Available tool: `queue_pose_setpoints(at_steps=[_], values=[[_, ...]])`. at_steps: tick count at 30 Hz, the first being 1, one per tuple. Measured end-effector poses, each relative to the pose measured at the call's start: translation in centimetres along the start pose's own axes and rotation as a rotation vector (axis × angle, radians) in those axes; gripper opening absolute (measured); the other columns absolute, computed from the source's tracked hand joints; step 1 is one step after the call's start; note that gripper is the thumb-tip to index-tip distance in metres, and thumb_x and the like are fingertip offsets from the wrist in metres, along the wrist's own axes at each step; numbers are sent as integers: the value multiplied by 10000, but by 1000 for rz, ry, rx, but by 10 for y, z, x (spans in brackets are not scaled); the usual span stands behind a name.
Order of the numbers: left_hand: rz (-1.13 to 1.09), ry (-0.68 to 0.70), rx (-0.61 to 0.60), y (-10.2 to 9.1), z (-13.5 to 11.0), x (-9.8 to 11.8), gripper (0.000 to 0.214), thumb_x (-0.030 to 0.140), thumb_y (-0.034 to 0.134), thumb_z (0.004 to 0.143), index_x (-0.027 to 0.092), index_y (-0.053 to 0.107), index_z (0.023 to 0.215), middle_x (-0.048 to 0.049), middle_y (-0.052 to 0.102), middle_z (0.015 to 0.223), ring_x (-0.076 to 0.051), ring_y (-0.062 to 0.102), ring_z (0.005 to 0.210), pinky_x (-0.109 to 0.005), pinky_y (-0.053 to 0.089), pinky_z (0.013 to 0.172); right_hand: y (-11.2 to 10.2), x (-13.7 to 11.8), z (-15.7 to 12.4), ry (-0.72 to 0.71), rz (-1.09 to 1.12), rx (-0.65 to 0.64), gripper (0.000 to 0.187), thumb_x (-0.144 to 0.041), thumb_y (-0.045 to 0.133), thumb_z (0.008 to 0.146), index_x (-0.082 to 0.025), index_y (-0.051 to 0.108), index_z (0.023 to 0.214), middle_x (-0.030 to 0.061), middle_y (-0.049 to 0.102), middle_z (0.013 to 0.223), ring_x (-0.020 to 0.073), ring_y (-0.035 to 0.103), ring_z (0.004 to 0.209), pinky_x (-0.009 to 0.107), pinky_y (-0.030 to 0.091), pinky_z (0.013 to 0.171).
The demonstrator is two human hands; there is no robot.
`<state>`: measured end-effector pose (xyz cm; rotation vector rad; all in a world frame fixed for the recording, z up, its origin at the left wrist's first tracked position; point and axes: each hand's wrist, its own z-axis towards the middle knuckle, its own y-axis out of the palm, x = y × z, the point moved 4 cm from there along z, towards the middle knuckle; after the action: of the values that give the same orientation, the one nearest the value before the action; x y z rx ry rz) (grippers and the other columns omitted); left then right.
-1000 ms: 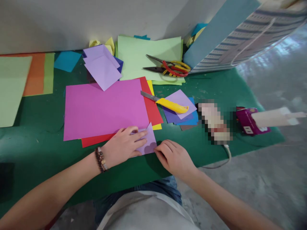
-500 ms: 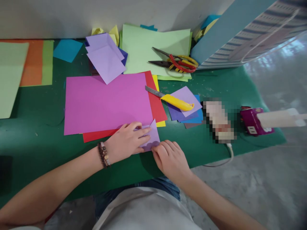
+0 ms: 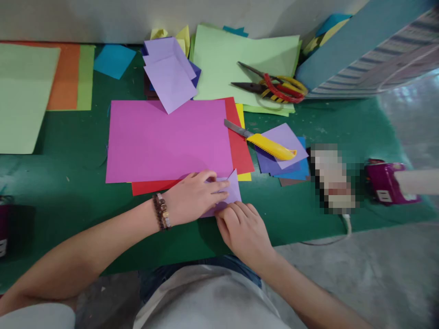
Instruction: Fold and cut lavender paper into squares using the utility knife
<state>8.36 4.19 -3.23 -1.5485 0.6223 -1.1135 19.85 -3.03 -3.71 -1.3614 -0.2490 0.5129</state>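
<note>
A light purple sheet of origami paper, folded with a pointed corner sticking up, lies at the front of the green table. Flat across its left part rests my left hand, fingers stretched out and pressing it down. My right hand is closed at the near edge of this paper, thumb and curled fingers on it; the fingertips are partly hidden. Just beyond my hands lies a large magenta sheet over red and yellow sheets.
A yellow utility knife lies across the red sheet and small purple and blue squares. Scissors rest on pale green sheets. A blurred phone-like object and purple box are rightward; more purple squares lie behind.
The view has swung left, so the table's things appear farther right. My right hand has slid left along the near edge of the folded paper; my left hand stays on it.
</note>
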Motion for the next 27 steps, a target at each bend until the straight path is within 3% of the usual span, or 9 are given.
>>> queue_pose_setpoints(at_steps=[10, 18, 21, 24, 27], values=[[-57, -9, -60, 3, 1, -4, 295, 232, 449, 968, 240, 607, 1217, 14, 503, 1407, -262, 414, 1213, -374, 429, 933, 6, -19, 6, -14, 57, 23, 202, -128, 450, 905, -199, 504, 725, 28, 557, 641, 186, 465, 648, 319, 313, 633], [-46, -10, -32, 6, 0, -4, 318, 237, 397, 992, 248, 605, 1233, 4, 516, 1397, -241, 412, 1212, -373, 428, 930, 7, -33, 10, -10, 174, 46, 215, -156, 459, 919, -198, 506, 714, 26, 568, 643, 175, 496, 645, 318, 341, 626], [-54, 2, -31, 5, -2, -4, 309, 279, 469, 964, 242, 596, 1243, 16, 507, 1409, -249, 415, 1200, -379, 416, 952, -2, -11, -4, 25, 252, 68, 140, -180, 468, 928, -202, 530, 804, 9, 587, 693, 155, 521, 666, 293, 371, 628], [-60, 17, -19, 4, -3, -4, 387, 343, 597, 896, 245, 572, 1269, 7, 501, 1415, -262, 408, 1208, -387, 416, 953, -11, 34, -29, 322, 185, 178, 23, -220, 542, 904, -198, 548, 899, 29, 589, 773, 170, 541, 738, 299, 399, 657], [-48, 27, -8, 3, -4, -6, 486, 369, 693, 822, 249, 561, 1274, -4, 500, 1415, -267, 405, 1220, -393, 412, 962, -12, 57, -46, 387, 115, 157, 70, -246, 543, 905, -190, 560, 944, 22, 563, 737, 171, 529, 687, 301, 406, 620]])
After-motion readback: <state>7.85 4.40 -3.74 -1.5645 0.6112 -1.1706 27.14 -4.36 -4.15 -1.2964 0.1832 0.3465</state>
